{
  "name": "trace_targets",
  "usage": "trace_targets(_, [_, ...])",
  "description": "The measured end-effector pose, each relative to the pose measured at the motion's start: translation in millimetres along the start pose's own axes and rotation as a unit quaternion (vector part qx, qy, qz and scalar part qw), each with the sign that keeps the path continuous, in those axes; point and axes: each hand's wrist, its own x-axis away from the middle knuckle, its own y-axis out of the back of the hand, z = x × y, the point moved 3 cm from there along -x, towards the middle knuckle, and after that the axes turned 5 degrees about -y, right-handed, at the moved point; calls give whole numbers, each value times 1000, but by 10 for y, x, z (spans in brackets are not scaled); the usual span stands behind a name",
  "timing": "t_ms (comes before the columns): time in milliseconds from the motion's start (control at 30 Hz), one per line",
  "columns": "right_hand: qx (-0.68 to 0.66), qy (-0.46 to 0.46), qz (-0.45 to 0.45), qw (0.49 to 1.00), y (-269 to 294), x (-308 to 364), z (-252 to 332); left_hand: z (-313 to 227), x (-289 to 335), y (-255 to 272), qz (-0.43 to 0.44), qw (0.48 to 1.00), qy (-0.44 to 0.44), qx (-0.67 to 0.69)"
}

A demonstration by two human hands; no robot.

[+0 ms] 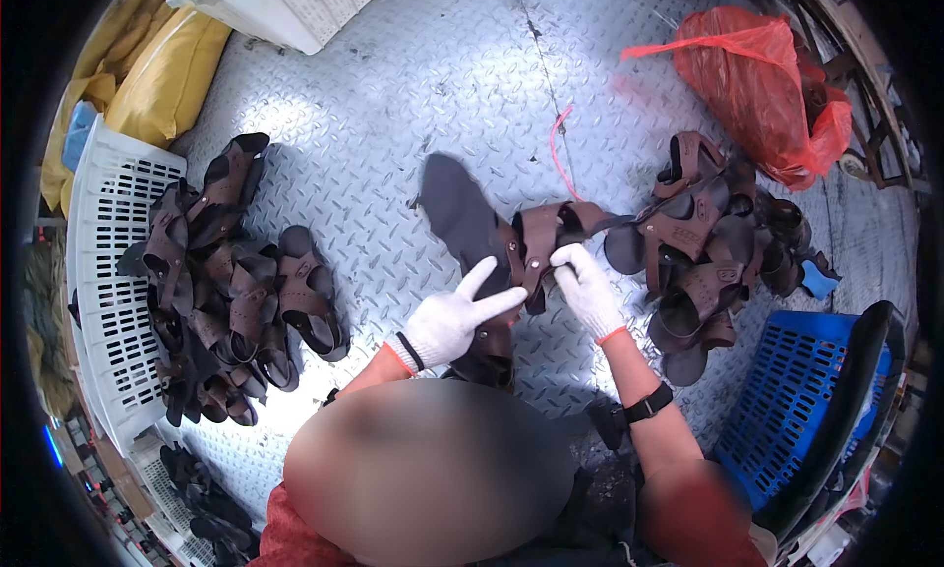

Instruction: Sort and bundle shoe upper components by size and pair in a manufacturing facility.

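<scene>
Both hands wear white gloves with orange cuffs. In front of me, a dark-soled sandal (457, 208) lies on the metal floor, its toe pointing away. Against its right side rests a brown strapped sandal (541, 240) with small round rivets. My right hand (586, 290) has its fingers curled in at this brown sandal's near right edge, pinching its strap. My left hand (442, 323) holds nothing and spreads two fingers in a V toward the sandals' straps. Another brown sandal (494, 343) lies partly hidden beside that hand.
Brown sandals lie in a heap on the left (231, 292), against a white crate (113, 272), and in another on the right (688, 242). A blue basket (787, 390) stands near right, a red plastic bag (737, 85) far right. Pink string (559, 159) trails on the floor (393, 85).
</scene>
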Motion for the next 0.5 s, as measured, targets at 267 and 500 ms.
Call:
trace_targets(267, [-325, -187, 215, 902, -125, 219, 576, -428, 9, -24, -175, 972, -37, 150])
trace_targets(500, [-233, -10, 318, 919, -147, 272, 1498, -320, 595, 629, -282, 946, -9, -161])
